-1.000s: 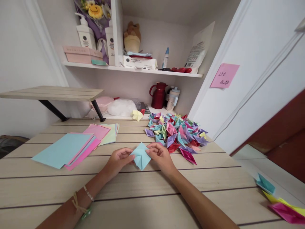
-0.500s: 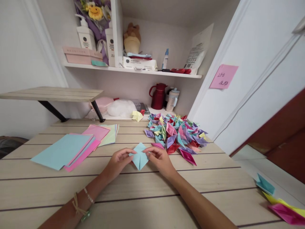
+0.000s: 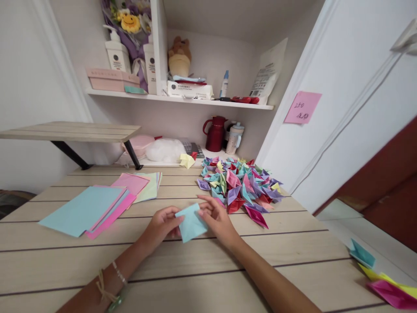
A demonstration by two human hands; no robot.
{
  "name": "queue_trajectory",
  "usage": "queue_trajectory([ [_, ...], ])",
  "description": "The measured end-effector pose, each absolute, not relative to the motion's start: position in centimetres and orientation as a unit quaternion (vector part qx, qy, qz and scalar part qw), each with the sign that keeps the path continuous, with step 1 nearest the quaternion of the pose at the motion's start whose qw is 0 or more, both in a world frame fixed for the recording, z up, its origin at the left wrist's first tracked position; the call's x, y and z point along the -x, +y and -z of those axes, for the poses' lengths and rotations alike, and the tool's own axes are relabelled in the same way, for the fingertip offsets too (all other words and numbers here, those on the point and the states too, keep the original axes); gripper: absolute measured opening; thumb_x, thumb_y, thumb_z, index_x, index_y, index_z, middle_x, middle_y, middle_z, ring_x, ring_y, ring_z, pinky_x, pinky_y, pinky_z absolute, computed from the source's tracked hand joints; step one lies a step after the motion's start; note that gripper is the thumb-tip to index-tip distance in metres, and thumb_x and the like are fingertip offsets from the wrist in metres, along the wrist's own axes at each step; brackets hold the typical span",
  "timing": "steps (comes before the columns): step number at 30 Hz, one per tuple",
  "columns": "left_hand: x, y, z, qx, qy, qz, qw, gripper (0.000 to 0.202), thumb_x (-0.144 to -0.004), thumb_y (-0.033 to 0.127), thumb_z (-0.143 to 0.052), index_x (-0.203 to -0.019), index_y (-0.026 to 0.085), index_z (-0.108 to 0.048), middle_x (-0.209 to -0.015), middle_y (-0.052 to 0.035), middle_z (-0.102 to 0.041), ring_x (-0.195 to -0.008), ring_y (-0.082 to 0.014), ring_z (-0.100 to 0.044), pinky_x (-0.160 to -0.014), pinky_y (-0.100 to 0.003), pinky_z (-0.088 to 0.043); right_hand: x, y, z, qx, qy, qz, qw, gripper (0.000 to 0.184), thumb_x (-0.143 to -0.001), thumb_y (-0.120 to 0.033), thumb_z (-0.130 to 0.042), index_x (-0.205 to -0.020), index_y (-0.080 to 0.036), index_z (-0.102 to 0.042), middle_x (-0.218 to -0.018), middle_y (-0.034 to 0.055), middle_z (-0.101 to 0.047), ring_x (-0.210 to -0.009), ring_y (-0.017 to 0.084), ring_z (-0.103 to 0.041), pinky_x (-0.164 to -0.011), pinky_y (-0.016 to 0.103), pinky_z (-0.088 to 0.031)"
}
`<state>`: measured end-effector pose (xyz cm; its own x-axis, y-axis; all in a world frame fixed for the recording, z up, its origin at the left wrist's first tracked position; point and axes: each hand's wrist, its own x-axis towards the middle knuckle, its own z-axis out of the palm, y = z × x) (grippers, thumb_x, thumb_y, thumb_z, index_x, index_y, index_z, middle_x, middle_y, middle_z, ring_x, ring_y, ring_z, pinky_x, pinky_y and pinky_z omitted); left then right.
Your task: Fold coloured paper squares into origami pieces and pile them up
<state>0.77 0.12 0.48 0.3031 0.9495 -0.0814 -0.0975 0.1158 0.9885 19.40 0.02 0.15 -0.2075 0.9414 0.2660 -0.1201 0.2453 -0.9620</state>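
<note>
A light blue folded paper (image 3: 190,222) sits between my hands, just above the wooden table (image 3: 182,278). My left hand (image 3: 161,225) grips its left edge with the fingertips. My right hand (image 3: 217,217) pinches its right edge, fingers curled over the top. A pile of several folded paper shapes (image 3: 239,184) in pink, purple, blue and yellow lies just right of and beyond my right hand. Flat sheets of coloured paper (image 3: 97,204) lie stacked to the left.
A white door (image 3: 342,108) with a pink sticky note (image 3: 302,107) stands at the right. A shelf (image 3: 182,98) at the back holds bottles and boxes; a red jug (image 3: 215,132) stands below. More folded shapes (image 3: 381,278) lie at the table's right edge. A small wooden riser (image 3: 71,130) is on the left.
The blue paper has been turned over and now shows a plain flat face instead of its folded creases. Both hands moved slightly toward me with it.
</note>
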Motion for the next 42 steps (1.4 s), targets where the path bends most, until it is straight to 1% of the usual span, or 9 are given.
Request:
queue_trajectory([
  [6, -0.6, 0.1, -0.9, -0.461, 0.39, -0.463, 0.648, 0.025, -0.069, 0.025, -0.067, -0.089, 0.015, -0.055, -0.082, -0.0072, -0.07, -0.075, -0.0177, -0.066, -0.069, -0.026, -0.05, -19.6, 0.7, 0.4, 0.356, -0.552, -0.567, 0.497, 0.039, -0.068, -0.037, -0.067, -0.101, -0.019, -0.057, -0.065, -0.0032, -0.053, -0.047, 0.007, -0.045, -0.043, 0.018, -0.036],
  [12, -0.9, 0.1, -0.7, -0.512, 0.399, -0.458, 0.608, 0.036, -0.067, 0.028, -0.067, -0.099, 0.017, -0.057, -0.09, -0.0066, -0.068, -0.083, -0.0189, -0.062, -0.067, -0.027, -0.049, -19.0, 0.1, 0.4, 0.372, -0.546, -0.596, 0.457, 0.033, -0.07, -0.044, -0.063, -0.083, -0.014, -0.06, -0.038, -0.0083, -0.048, -0.029, 0.004, -0.033, -0.031, 0.015, -0.023],
  [16, -0.6, 0.3, 0.0, -0.591, 0.419, -0.478, 0.496, 0.018, -0.066, 0.03, -0.067, -0.075, 0.014, -0.064, -0.059, 0.0018, -0.059, -0.053, -0.0099, -0.053, -0.046, -0.017, -0.04, -19.2, 0.2, 0.2, 0.377, -0.537, -0.574, 0.49, 0.032, -0.071, -0.046, -0.061, -0.079, -0.015, -0.06, -0.05, -0.001, -0.063, -0.031, 0.008, -0.048, -0.033, 0.017, -0.034],
  [20, -0.3, 0.3, 0.1, -0.577, 0.424, -0.464, 0.521, 0.031, -0.068, 0.032, -0.064, -0.094, 0.016, -0.061, -0.048, 0.0055, -0.055, -0.037, -0.0071, -0.045, -0.037, -0.018, -0.035, -19.5, 0.4, 0.1, 0.373, -0.567, -0.503, 0.535, 0.022, -0.07, -0.038, -0.065, -0.077, -0.017, -0.066, -0.069, 0.0044, -0.069, -0.057, 0.016, -0.063, -0.056, 0.027, -0.05],
  [24, -0.3, 0.1, -0.5, -0.537, 0.402, -0.458, 0.584, 0.033, -0.069, 0.028, -0.064, -0.098, 0.014, -0.061, -0.07, -0.0055, -0.069, -0.052, -0.0143, -0.061, -0.055, -0.027, -0.049, -19.8, 0.4, 0.0, 0.376, -0.593, -0.459, 0.544, 0.016, -0.07, -0.03, -0.065, -0.081, -0.018, -0.068, -0.072, 0.0055, -0.069, -0.067, 0.02, -0.064, -0.063, 0.032, -0.049],
  [27, -0.1, 0.2, -0.7, -0.507, 0.382, -0.493, 0.596, 0.021, -0.069, 0.023, -0.063, -0.087, 0.015, -0.065, -0.078, -0.0054, -0.07, -0.066, -0.0179, -0.065, -0.067, -0.03, -0.051, -19.9, 0.3, -0.1, 0.384, -0.612, -0.441, 0.532, 0.016, -0.069, -0.025, -0.064, -0.083, -0.019, -0.07, -0.069, 0.0034, -0.068, -0.061, 0.018, -0.061, -0.058, 0.03, -0.048],
  [32, 0.3, 0.5, -0.4, -0.501, 0.36, -0.529, 0.583, 0.016, -0.071, 0.026, -0.062, -0.08, 0.014, -0.068, -0.078, -0.005, -0.069, -0.071, -0.0183, -0.063, -0.065, -0.03, -0.051, -20.1, 0.5, 0.2, 0.413, -0.623, -0.39, 0.538, 0.018, -0.068, -0.017, -0.061, -0.082, -0.019, -0.071, -0.067, 0.0021, -0.067, -0.057, 0.015, -0.058, -0.054, 0.026, -0.046],
  [36, 0.0, 0.6, -0.3, -0.533, 0.368, -0.509, 0.567, 0.026, -0.058, 0.017, -0.074, -0.083, 0.014, -0.066, -0.085, -0.0061, -0.07, -0.077, -0.0191, -0.064, -0.069, -0.029, -0.051, -20.3, 0.8, 0.5, 0.422, -0.625, -0.371, 0.542, 0.019, -0.068, -0.017, -0.06, -0.084, -0.018, -0.07, -0.069, 0.0028, -0.067, -0.059, 0.015, -0.059, -0.056, 0.027, -0.048],
  [42, -0.3, 0.7, -0.3, -0.53, 0.391, -0.51, 0.553, 0.026, -0.057, 0.018, -0.074, -0.082, 0.014, -0.065, -0.081, -0.005, -0.072, -0.075, -0.0169, -0.065, -0.07, -0.026, -0.051, -20.3, 0.7, 0.2, 0.366, -0.64, -0.428, 0.523, 0.034, -0.061, -0.023, -0.071, -0.095, -0.018, -0.065, -0.084, 0.0052, -0.068, -0.074, 0.018, -0.063, -0.07, 0.031, -0.05],
])
